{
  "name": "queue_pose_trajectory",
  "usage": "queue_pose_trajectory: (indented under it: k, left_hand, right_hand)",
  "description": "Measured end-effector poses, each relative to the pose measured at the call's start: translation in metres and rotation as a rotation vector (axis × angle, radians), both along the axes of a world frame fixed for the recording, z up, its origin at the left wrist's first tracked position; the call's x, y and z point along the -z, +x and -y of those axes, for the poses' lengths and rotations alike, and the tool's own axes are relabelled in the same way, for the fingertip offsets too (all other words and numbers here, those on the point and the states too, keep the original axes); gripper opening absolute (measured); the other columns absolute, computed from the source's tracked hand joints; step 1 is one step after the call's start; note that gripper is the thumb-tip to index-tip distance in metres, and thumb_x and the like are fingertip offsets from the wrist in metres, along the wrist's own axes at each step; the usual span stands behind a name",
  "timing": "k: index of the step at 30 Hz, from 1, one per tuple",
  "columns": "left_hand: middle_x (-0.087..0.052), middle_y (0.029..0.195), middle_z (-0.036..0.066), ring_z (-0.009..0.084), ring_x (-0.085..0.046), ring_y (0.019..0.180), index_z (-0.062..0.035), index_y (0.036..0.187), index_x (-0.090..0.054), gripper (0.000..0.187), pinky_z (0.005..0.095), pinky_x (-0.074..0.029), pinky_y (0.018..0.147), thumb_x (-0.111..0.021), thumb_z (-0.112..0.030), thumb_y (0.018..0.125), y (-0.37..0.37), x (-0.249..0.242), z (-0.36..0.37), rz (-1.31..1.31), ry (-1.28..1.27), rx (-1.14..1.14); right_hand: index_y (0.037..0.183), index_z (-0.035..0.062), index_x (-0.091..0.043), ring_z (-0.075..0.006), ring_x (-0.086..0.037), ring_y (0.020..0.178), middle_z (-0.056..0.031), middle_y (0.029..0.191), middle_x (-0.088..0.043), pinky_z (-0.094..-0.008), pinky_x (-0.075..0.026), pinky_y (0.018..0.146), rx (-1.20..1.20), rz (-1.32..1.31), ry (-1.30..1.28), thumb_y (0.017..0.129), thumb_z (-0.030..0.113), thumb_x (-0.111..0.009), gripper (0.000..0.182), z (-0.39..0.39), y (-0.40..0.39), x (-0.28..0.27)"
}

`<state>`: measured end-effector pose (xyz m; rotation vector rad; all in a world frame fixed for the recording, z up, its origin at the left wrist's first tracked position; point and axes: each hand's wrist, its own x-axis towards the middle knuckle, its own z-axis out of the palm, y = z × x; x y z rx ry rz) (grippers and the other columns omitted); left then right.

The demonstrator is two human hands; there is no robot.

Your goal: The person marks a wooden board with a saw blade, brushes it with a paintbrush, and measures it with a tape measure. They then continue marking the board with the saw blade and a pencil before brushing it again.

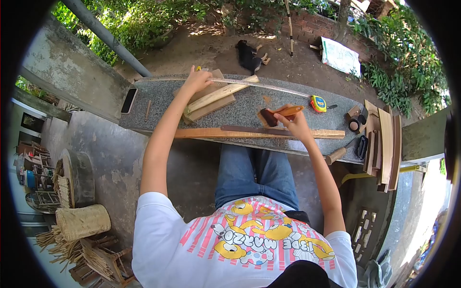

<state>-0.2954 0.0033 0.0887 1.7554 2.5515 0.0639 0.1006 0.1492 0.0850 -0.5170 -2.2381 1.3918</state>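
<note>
A tape measure [318, 103] with a yellow case lies on the right half of the stone ledge, its pale blade [269, 86] drawn out to the left. My left hand [199, 80] is closed at the far end of that blade, above a light wooden strip [223, 93] and flat boards [211, 109]. Beside its thumb shows a small yellow thing [198, 68], too small to name. In my right hand [296, 123] is a brush [288, 111] by its wooden handle, the dark bristles low over the ledge. Long thin wood strips [201, 133] lie along the front edge.
A phone [129, 101] and a short thin stick [148, 110] lie on the stone ledge [158, 89]. At right are a wooden-handled tool [336, 155], small dark items [354, 125] and upright boards [384, 144]. A dog [249, 57] lies on the ground beyond.
</note>
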Motion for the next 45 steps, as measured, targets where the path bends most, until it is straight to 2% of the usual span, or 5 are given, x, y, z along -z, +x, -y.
queue_pose_trajectory:
  k: [18, 28, 34, 38, 45]
  left_hand:
    - [-0.064, 0.085, 0.004, 0.0162, -0.063, 0.091, -0.01, 0.091, -0.061, 0.004, 0.0333, -0.04, 0.094, -0.062, -0.013, 0.088, 0.171, -0.255, -0.007, -0.752, 0.404, 0.452]
    - [-0.062, 0.08, 0.004, 0.017, -0.063, 0.086, -0.01, 0.088, -0.058, 0.005, 0.0324, -0.041, 0.09, -0.063, -0.012, 0.087, 0.18, -0.257, -0.002, -0.715, 0.365, 0.408]
    - [-0.066, 0.087, 0.002, 0.0185, -0.064, 0.089, -0.0104, 0.094, -0.062, 0.016, 0.0355, -0.041, 0.094, -0.067, -0.026, 0.091, 0.16, -0.231, -0.002, -0.629, 0.485, 0.42]
    - [-0.066, 0.085, 0.003, 0.0188, -0.063, 0.088, -0.0104, 0.094, -0.062, 0.015, 0.0358, -0.041, 0.093, -0.067, -0.024, 0.091, 0.154, -0.225, -0.004, -0.558, 0.503, 0.406]
    - [-0.065, 0.084, 0.002, 0.0182, -0.064, 0.088, -0.011, 0.093, -0.062, 0.015, 0.036, -0.042, 0.092, -0.068, -0.024, 0.09, 0.159, -0.224, 0.002, -0.514, 0.516, 0.41]
  right_hand:
    - [0.095, 0.0054, -0.066, -0.006, -0.052, 0.063, 0.0014, 0.074, -0.061, -0.0242, -0.042, 0.057, 0.395, -0.159, -0.074, 0.098, 0.033, -0.066, 0.028, -0.166, -0.108, 0.069]
    - [0.09, 0.0056, -0.064, -0.0059, -0.049, 0.061, 0.003, 0.069, -0.054, -0.0223, -0.037, 0.056, -0.221, 0.17, -0.574, 0.098, 0.026, -0.065, 0.022, -0.132, -0.077, 0.066]
    - [0.089, 0.0012, -0.066, -0.0062, -0.048, 0.053, -0.0001, 0.067, -0.059, -0.0242, -0.034, 0.047, 0.674, -0.51, -0.236, 0.097, 0.022, -0.062, 0.023, -0.176, -0.125, 0.102]
    - [0.09, -0.0012, -0.068, -0.0096, -0.05, 0.048, -0.0023, 0.063, -0.06, -0.026, -0.04, 0.047, -0.048, -0.028, -0.671, 0.097, 0.022, -0.063, 0.025, -0.115, -0.11, 0.07]
    - [0.091, -0.0009, -0.071, -0.0093, -0.056, 0.056, -0.0033, 0.07, -0.066, -0.0244, -0.044, 0.052, 0.518, -0.316, -0.46, 0.094, 0.027, -0.068, 0.028, -0.145, -0.134, 0.083]
